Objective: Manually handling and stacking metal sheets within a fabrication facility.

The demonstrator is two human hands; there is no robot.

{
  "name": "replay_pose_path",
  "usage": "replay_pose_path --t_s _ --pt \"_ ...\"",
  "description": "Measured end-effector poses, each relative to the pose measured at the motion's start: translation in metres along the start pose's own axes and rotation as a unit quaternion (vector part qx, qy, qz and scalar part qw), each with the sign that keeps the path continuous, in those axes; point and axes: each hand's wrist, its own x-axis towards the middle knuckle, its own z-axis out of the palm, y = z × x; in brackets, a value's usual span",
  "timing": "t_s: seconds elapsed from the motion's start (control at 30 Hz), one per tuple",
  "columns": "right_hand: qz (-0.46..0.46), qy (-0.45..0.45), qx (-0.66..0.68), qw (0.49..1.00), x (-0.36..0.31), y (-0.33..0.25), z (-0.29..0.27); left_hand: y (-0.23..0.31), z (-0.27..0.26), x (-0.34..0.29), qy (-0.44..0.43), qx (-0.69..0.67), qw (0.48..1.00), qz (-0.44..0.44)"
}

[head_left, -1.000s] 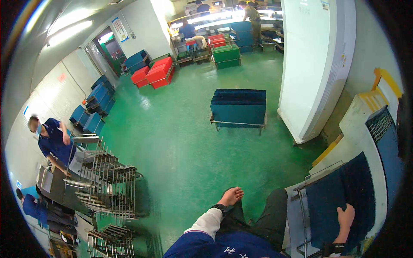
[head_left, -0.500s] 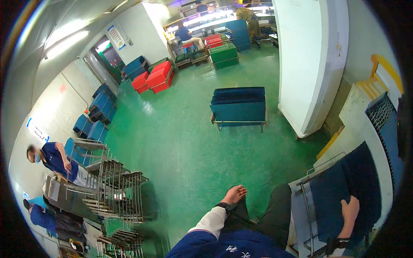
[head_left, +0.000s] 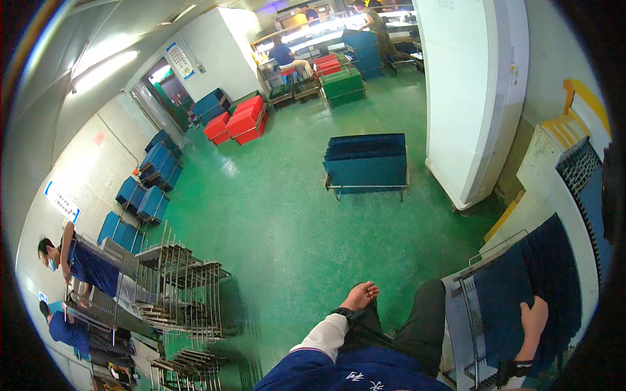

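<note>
At the lower right, my right hand [head_left: 535, 318] grips the edge of a dark blue panel [head_left: 499, 296], thumb on its face. The panel is one of several standing close together in a metal rack [head_left: 466, 306]; the fingertips are partly hidden against the dark sheets. My left hand [head_left: 360, 296] hangs above my left thigh, its fingers loosely bent and holding nothing. A dark band circles that wrist.
Ahead on the green floor stands another metal rack of blue panels [head_left: 365, 171]. A tall white cabinet [head_left: 460, 98] rises at right, beside a machine with a chain conveyor [head_left: 577, 173]. Empty metal racks [head_left: 186, 287] and a co-worker [head_left: 91, 264] are at left. Red panels [head_left: 246, 120] stand farther off.
My right hand stays on the panels, and my left fingers have bent a little more. At left, the co-worker has lifted a metal rack. The view has shifted slightly.
</note>
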Motion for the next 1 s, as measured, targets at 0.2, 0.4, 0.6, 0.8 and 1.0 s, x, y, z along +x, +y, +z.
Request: replay_pose_path --t_s 0.2,0.4,0.6,0.8,1.0 --pt "-0.001 -0.006 -0.001 1.000 -0.001 -0.001 -0.001 0.002 0.005 -0.003 -0.003 0.011 1.000 -0.005" --pt "-0.009 -0.002 -0.003 1.000 -0.001 0.001 0.000 0.002 0.006 -0.005 -0.005 0.010 1.000 -0.007" --pt "-0.007 0.002 -0.003 1.000 -0.001 0.000 -0.001 0.001 0.005 -0.005 0.002 0.006 1.000 -0.007" --pt "-0.009 0.007 -0.004 1.000 -0.001 0.000 0.000 0.002 0.007 -0.006 0.009 0.003 1.000 -0.006" --pt "-0.009 0.011 -0.005 1.000 0.000 0.004 0.002 0.002 0.010 -0.007 0.004 0.007 1.000 -0.005"
